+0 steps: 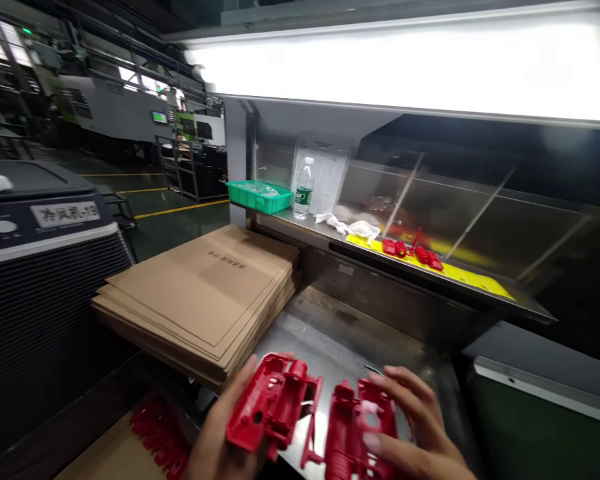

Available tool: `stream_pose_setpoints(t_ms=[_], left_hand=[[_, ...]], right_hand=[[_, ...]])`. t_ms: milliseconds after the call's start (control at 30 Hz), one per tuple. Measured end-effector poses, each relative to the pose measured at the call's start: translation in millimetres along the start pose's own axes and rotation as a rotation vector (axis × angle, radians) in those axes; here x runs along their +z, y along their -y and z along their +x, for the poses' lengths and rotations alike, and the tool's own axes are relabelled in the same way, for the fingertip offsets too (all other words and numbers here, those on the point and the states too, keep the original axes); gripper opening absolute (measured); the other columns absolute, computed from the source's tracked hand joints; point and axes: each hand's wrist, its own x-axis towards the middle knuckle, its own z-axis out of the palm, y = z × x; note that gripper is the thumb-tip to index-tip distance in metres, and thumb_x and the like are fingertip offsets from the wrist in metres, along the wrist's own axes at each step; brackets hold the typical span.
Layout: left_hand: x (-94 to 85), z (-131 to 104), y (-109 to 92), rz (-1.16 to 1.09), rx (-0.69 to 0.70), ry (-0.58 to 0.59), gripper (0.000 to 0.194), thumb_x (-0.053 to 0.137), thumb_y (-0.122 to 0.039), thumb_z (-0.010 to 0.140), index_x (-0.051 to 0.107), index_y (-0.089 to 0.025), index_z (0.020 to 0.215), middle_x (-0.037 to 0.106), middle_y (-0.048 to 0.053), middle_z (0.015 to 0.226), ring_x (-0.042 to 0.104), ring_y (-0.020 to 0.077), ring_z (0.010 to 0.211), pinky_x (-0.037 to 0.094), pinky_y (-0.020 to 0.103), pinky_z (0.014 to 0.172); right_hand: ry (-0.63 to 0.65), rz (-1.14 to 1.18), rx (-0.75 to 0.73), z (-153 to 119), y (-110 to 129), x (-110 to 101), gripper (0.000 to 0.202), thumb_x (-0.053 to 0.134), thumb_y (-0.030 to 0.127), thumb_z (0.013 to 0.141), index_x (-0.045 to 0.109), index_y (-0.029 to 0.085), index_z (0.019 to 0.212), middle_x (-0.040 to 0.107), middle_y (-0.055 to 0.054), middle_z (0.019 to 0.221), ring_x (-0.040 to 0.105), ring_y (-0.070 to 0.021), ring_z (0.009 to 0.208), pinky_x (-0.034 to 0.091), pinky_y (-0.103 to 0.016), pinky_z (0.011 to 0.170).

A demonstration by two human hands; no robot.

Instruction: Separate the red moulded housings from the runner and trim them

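Note:
My left hand (216,430) is closed round the left side of a red plastic housing part (250,417), its hollow, ribbed inside facing up. My right hand (423,437) grips a second red plastic housing part (339,427) from the right, its fingers lying over the upper face. Thin red bars (310,427) show in the gap between the two parts; whether they join them I cannot tell. Both parts are held over the metal worktop (300,333). Motion slightly blurs the right fingers.
Flat cardboard sheets (195,287) are stacked on the left. A cardboard box (115,453) with red parts sits at lower left. On the shelf stand a green tray (260,200), a water bottle (304,190), white cloths (363,230) and red parts (427,257) on a yellow strip (475,280).

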Motion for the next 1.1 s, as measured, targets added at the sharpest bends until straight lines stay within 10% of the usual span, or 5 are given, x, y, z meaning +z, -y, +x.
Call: stream_pose_setpoints(t_ms=[133, 300, 433, 800, 1100], left_hand=[[-21.0, 31.1, -4.1, 0.086, -0.046, -0.001, 0.063, 0.058, -0.041, 0.091, 0.039, -0.025, 0.149, 0.057, 0.016, 0.145, 0.053, 0.0340, 0.134, 0.048, 0.052, 0.108], [-57.9, 40.5, 10.2, 0.079, -0.178, 0.176, 0.058, 0.055, -0.035, 0.092, 0.047, -0.012, 0.143, 0.056, 0.025, 0.143, 0.048, 0.0403, 0.136, 0.035, 0.062, 0.116], [-60.0, 29.4, 22.4, -0.053, -0.240, 0.174, 0.069, 0.058, -0.028, 0.090, 0.030, -0.022, 0.153, 0.056, 0.023, 0.144, 0.052, 0.0386, 0.134, 0.042, 0.062, 0.111], [-21.8, 34.6, 35.8, 0.152, -0.608, -0.102, 0.039, 0.076, -0.033, 0.079, 0.065, -0.005, 0.104, 0.075, 0.023, 0.096, 0.074, 0.0331, 0.080, 0.058, 0.041, 0.068], [-57.0, 64.8, 104.6, 0.403, -0.332, -0.003, 0.074, 0.086, -0.032, 0.065, 0.056, -0.004, 0.127, 0.077, 0.019, 0.094, 0.073, 0.0325, 0.072, 0.059, 0.042, 0.067]], right_hand=[[0.183, -0.089, -0.119, 4.6, -0.8, 34.0, 0.041, 0.066, 0.031, 0.085, 0.058, 0.033, 0.125, 0.071, -0.004, 0.121, 0.060, -0.0248, 0.116, 0.046, -0.044, 0.101], [0.019, 0.834, 1.043, -8.7, -20.3, 74.9, 0.039, 0.071, 0.049, 0.079, 0.063, 0.015, 0.097, 0.066, -0.002, 0.071, 0.057, -0.0083, 0.057, 0.041, -0.019, 0.049], [-0.044, 1.155, 1.214, -25.1, -28.4, 81.6, 0.049, 0.074, 0.054, 0.075, 0.056, 0.013, 0.095, 0.059, 0.001, 0.068, 0.055, -0.0078, 0.053, 0.044, -0.021, 0.048], [0.202, -0.019, -0.036, -77.0, -61.5, 53.4, 0.045, 0.061, 0.019, 0.088, 0.059, 0.043, 0.126, 0.067, 0.005, 0.131, 0.050, -0.0208, 0.136, 0.027, -0.047, 0.122], [-0.171, 0.850, 1.364, -186.5, -97.1, 122.5, 0.065, 0.058, 0.071, 0.073, 0.063, 0.010, 0.095, 0.074, -0.015, 0.077, 0.071, -0.0236, 0.068, 0.057, -0.039, 0.073]])
